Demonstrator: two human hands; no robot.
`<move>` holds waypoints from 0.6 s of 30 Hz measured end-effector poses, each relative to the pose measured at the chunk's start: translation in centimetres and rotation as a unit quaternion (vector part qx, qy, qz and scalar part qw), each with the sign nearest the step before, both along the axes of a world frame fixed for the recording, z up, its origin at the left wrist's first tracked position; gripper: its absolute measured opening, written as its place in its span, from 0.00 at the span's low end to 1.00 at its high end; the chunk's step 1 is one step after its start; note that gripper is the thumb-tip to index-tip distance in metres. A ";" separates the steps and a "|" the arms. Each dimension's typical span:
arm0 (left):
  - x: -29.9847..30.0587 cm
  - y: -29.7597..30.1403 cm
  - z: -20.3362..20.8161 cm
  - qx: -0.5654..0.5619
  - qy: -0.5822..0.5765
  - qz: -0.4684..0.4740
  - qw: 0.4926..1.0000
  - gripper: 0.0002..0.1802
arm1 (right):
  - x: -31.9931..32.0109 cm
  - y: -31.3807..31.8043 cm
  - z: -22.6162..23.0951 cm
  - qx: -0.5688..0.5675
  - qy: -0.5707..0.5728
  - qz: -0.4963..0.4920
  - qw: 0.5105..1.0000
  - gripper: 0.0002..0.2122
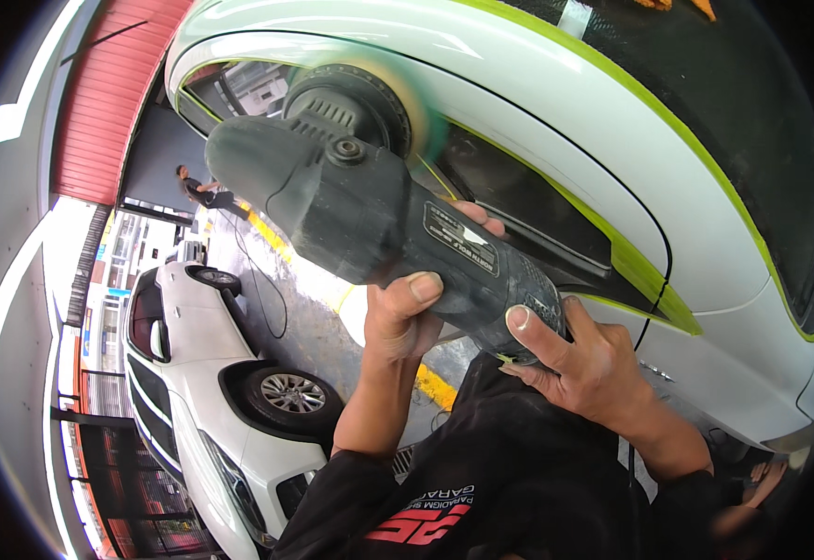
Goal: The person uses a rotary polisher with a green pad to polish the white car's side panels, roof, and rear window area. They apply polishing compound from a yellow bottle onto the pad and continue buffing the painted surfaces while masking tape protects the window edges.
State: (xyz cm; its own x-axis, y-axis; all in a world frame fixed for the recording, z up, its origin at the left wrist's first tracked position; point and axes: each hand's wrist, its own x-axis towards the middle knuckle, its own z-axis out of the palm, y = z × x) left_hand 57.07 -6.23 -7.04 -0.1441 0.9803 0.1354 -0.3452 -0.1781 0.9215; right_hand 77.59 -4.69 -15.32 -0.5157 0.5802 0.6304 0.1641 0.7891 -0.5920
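A dark grey power polisher (356,219) is gripped in both of my hands, tilted with its head toward the upper left. My left hand (402,313) wraps round the middle of its body, thumb on the near side and fingertips showing at the far side. Around its rear end my right hand (580,359) is closed. The round pad (414,107) is smeared by motion, yellowish and green at its rim. It lies over the white car body (528,65) by the side windows; whether it touches the paint cannot be told. Yellow-green masking tape (654,289) edges the glass.
A second white car (197,364) stands at the left, its front wheel turned toward me. Farther off, a person in dark clothes (203,187) is near a red shutter (108,103). A dark cable (272,289) loops over the floor beside a yellow line. Something orange (654,5) lies at the top right.
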 end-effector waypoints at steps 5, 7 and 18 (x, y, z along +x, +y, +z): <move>-2.3 0.5 1.0 0.002 0.005 0.025 1.000 0.42 | -1.9 0.6 1.7 0.011 -0.022 0.005 1.000 0.39; -3.1 0.8 1.5 0.002 0.006 0.010 1.000 0.42 | -2.3 0.6 2.2 0.008 -0.038 0.002 0.999 0.39; -7.1 2.0 3.9 0.006 0.003 -0.011 1.000 0.42 | -6.0 1.2 4.9 -0.013 -0.052 -0.001 0.999 0.42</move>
State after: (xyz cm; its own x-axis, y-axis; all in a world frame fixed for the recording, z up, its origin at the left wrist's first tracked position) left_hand 49.96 -4.21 -3.17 -0.1227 0.9813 0.1482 -0.3441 -0.1822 0.9211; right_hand 71.56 -3.50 -10.43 -0.5766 0.5974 0.5574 0.2282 0.7728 -0.5922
